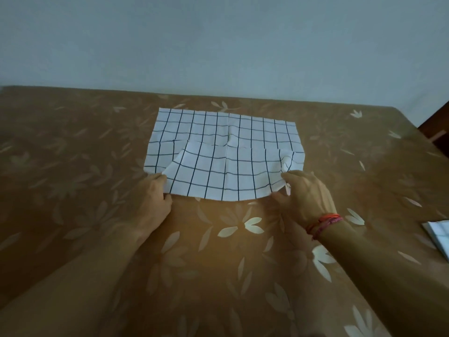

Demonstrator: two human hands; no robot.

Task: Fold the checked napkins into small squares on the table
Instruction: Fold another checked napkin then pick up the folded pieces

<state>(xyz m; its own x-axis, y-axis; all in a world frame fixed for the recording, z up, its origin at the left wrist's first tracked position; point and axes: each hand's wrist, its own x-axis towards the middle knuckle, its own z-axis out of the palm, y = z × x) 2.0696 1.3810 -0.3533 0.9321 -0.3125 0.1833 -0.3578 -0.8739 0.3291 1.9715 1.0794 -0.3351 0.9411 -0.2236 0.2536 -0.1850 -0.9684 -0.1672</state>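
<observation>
Left hand (155, 198) pinches near-left corner of checked napkin (223, 147); right hand (303, 193) pinches near-right corner. Napkin at frame centre on worktop (73, 166), near edge lifted, far half flat, likely so weight anchors cloth while fold carries forward. Folded napkin (438, 233) at right edge, well apart.

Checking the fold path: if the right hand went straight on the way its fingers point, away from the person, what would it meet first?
The right hand already pinches the near right corner of the checked napkin. Going straight on, it would pass over the napkin's far layer first, then bare tablecloth, then probably the wall; its height above the cloth is unclear.
</observation>
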